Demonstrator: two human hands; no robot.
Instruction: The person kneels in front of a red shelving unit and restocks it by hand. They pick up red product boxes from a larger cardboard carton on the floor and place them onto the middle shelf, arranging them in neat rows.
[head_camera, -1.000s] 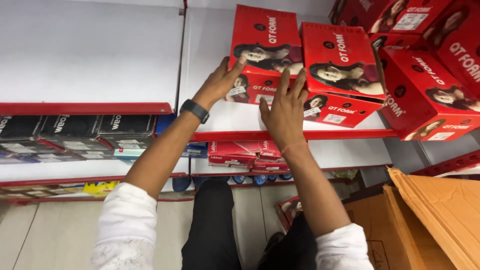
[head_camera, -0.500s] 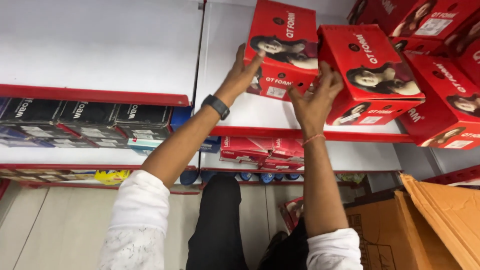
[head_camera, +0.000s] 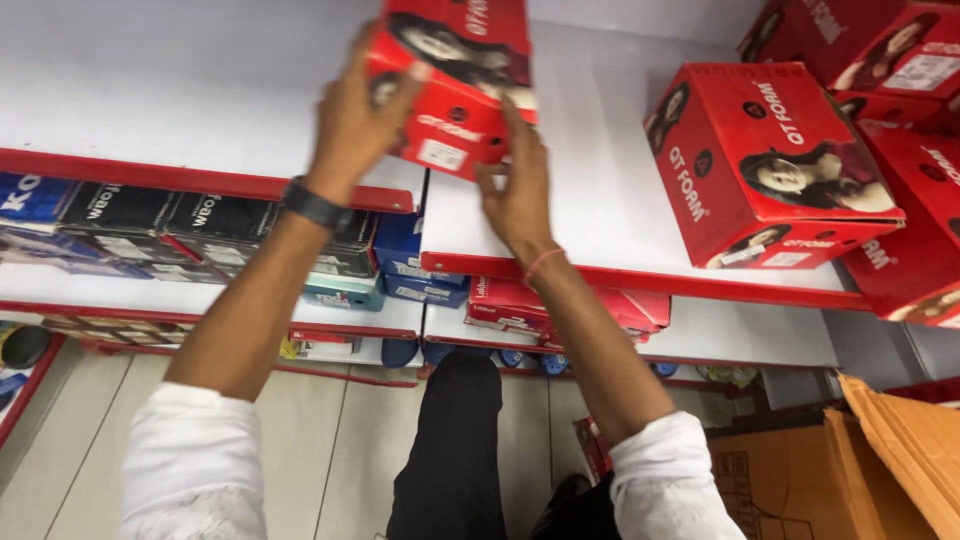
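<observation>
Hands lift one red box (head_camera: 455, 85) above the red-edged shelf (head_camera: 640, 275): your left hand (head_camera: 362, 115) wraps its left side, your right hand (head_camera: 518, 190) presses fingers under its lower edge. Another red box (head_camera: 770, 165) sits well apart on the shelf.

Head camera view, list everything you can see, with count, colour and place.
Held box: one, red, lifted above the upper shelf, between both hands.
Other red boxes: several, upper shelf at right, one nearest tilted.
Upper shelf: white with red edge.
Dark boxes: a row, black and blue, lower left shelf.
Flat red packs: a few, lower middle shelf.
Cardboard carton: one, brown, floor at bottom right.
Wristwatch: one, black, left wrist.
Left hand: grips the box's left side.
Right hand: supports the box's lower edge.
</observation>
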